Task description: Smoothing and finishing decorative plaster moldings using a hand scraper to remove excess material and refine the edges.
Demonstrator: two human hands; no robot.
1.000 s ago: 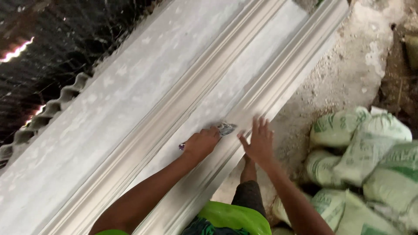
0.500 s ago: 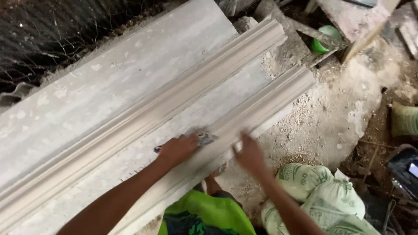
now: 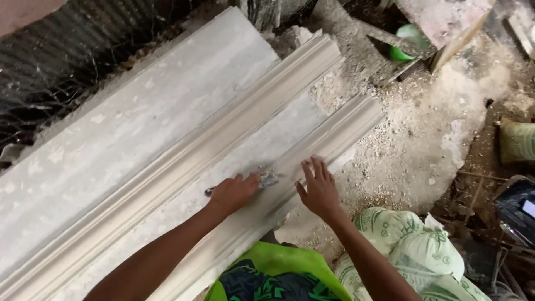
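Both hands sit on the long moulded plaster cornice (image 3: 184,167). We see the left hand (image 3: 233,193) closed around a small scraper (image 3: 268,179), its grey blade poking past the fingertips onto the flat channel of the moulding. Our right hand (image 3: 319,189) lies open, fingers spread, palm pressed on the near raised rib, holding nothing.

Against half a second ago, both hands sit further toward the right end of the piece, and that end now shows fully, with more rubble-strewn ground (image 3: 423,139) beyond it. A second ago the view was tighter and the end was cut off at the frame edge; the grip on the scraper looks the same.

The cornice is pale grey-white, dusty, blotchy on its wide curved face, with two stepped ribs running lengthwise and a flat band between them. It lies diagonally from lower left to upper right, resting on the ground beside dark corrugated sheeting (image 3: 67,61). Green printed sacks (image 3: 412,245) lie just right of our right forearm. A green container (image 3: 402,51) sits near the top.
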